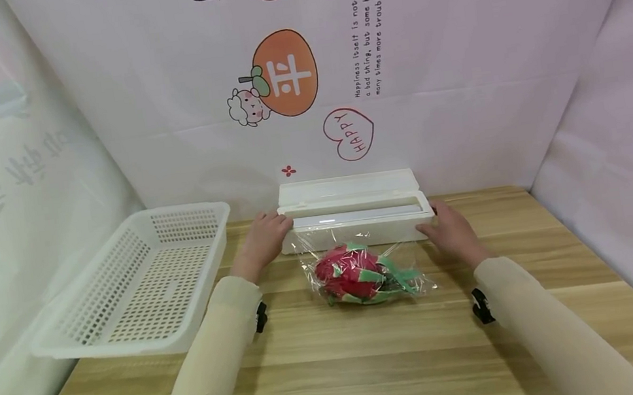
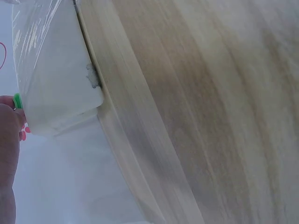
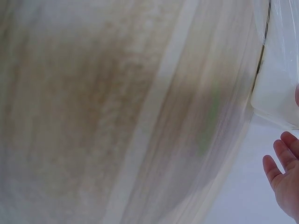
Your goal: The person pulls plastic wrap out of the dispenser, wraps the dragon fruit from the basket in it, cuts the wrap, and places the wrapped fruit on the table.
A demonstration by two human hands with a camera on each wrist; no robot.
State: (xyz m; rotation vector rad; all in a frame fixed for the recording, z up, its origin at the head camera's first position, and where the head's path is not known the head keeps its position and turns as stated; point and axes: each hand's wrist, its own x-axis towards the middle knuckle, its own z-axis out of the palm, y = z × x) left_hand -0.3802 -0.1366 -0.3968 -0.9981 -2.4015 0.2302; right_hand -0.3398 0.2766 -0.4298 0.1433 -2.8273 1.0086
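Note:
A white plastic wrap dispenser (image 1: 351, 234) lies across the back of the table, its lid (image 1: 347, 187) tipped up behind it. Clear plastic wrap (image 1: 305, 251) runs from its front over a red and green dragon fruit (image 1: 355, 272). At the dispenser's top left corner, my left hand (image 1: 262, 240) pinches a small green slider (image 2: 17, 101) on the edge. My right hand (image 1: 451, 230) is at the other end, thumb by the front face. In the right wrist view its fingers (image 3: 282, 154) are spread and fairly straight beside the dispenser's end.
To the left stands a white perforated plastic basket (image 1: 209, 290), close to my left forearm. A printed white sheet (image 1: 448, 109) hangs right behind the dispenser, with more sheeting on both sides. The wooden tabletop (image 1: 373, 368) reaches toward me.

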